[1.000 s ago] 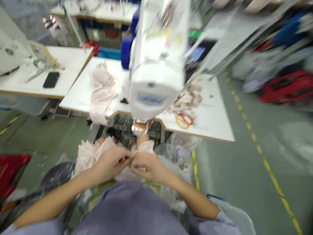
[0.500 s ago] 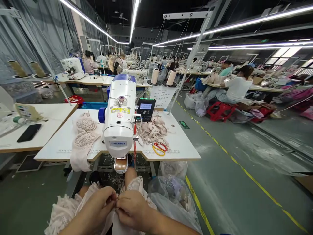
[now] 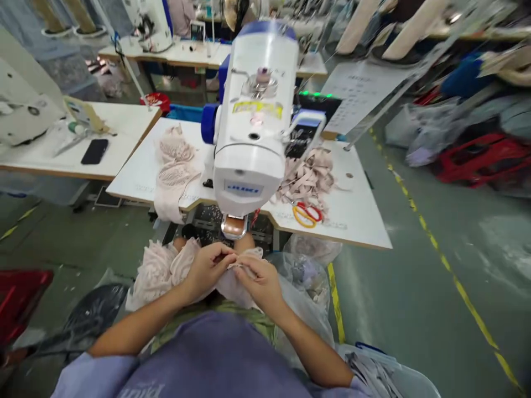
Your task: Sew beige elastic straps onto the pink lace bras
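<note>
Tipping down from the long look across the factory hall half a second ago, the view now falls on the lap, where both hands remain pressed together as they were.

Fingertips of the left hand [image 3: 207, 268] are pinched shut on the top edge of a pale pink lace garment piece [image 3: 157, 271]. The right hand [image 3: 259, 282] meets it thumb to thumb, its fingers [image 3: 245, 272] closed on the same edge just beside. The cloth lies bunched over the knees, below the front of the table, spilling mostly to the left.

By the look of it, the step in hand is matching or folding a small seam edge by touch before it goes anywhere near the needle. The next move would call for keeping that pinch steady while lifting the piece up and forward.

A white industrial sewing machine [image 3: 253, 127] stands straight ahead on the white worktable [image 3: 360, 221], and its overhanging head sits right above the hands, so there is little room to raise the cloth. On the table are stacked pink lace cups [image 3: 174, 160] at the left, and a heap of beige straps [image 3: 309, 177] and scissors with yellow and red handles [image 3: 307, 214] at the right. A clear plastic bag [image 3: 305, 271] crowds the right knee.
</note>
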The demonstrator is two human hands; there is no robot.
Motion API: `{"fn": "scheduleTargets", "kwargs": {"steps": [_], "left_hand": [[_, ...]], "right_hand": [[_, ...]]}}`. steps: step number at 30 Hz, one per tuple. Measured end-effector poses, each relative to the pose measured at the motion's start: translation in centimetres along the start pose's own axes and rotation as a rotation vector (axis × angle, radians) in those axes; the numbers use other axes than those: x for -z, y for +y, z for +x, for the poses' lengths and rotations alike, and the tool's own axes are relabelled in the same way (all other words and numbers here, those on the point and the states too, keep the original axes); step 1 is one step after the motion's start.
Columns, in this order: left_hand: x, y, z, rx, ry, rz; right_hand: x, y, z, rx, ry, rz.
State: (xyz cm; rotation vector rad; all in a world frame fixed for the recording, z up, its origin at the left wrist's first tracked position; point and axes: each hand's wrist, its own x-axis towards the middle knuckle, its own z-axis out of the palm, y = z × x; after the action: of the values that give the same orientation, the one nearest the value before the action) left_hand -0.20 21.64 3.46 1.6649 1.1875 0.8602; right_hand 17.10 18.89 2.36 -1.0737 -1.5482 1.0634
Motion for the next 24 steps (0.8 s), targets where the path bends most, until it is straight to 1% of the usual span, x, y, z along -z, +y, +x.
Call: {"fn": "scheduleTargets", "kwargs": {"steps": [2,4,6,9,11,13,15,16,17,19,21,24], "left_hand": [[0.3,-0.4,0.2,-0.068,0.008,0.111],[0.5,-0.7,0.4,-0.125,0.025,0.159],[0.6,-0.7,0.6,-0.164,0.022,0.143],[0.8,-0.5,0.9,-0.2,-0.052,0.085],[1.0,-0.3,1.2,-0.217,-0.082,0.088],[1.2,-0.3,1.3,-0.221,-0.053,0.134],[1.4,-0.5,1.4,-0.25,-0.016,0.205],[1.4,-0.5,1.4,-0.286,-0.01,0.243],[1.5,-0.5,1.4,-0.336,-0.012,0.278],[1.6,-0.4,1.4,-0.441,-0.025,0.329],[1.7,-0.1,1.6,-0.506,-0.024,0.352],[2.0,0.5,1.9,-0.525,-0.009,0.358]], "right_hand": [[0.1,-0.1,-0.1,-0.024,-0.025,-0.009],[0.1,-0.1,-0.2,-0.032,-0.032,-0.008],[0.0,-0.1,-0.1,-0.042,-0.018,0.011],[0.1,0.2,0.2,-0.078,0.026,0.058],[0.6,0.6,0.5,-0.117,0.021,0.066],[1.3,0.8,0.8,-0.141,0.014,0.016],[2.2,0.7,1.4,-0.131,0.027,-0.114],[2.6,0.6,1.8,-0.115,0.028,-0.196],[3.0,0.5,2.1,-0.096,0.013,-0.272],[3.6,0.1,2.9,-0.076,-0.07,-0.358],[3.9,-0.4,3.5,-0.105,-0.165,-0.343],[4.3,-1.1,4.2,-0.204,-0.259,-0.256]]}}
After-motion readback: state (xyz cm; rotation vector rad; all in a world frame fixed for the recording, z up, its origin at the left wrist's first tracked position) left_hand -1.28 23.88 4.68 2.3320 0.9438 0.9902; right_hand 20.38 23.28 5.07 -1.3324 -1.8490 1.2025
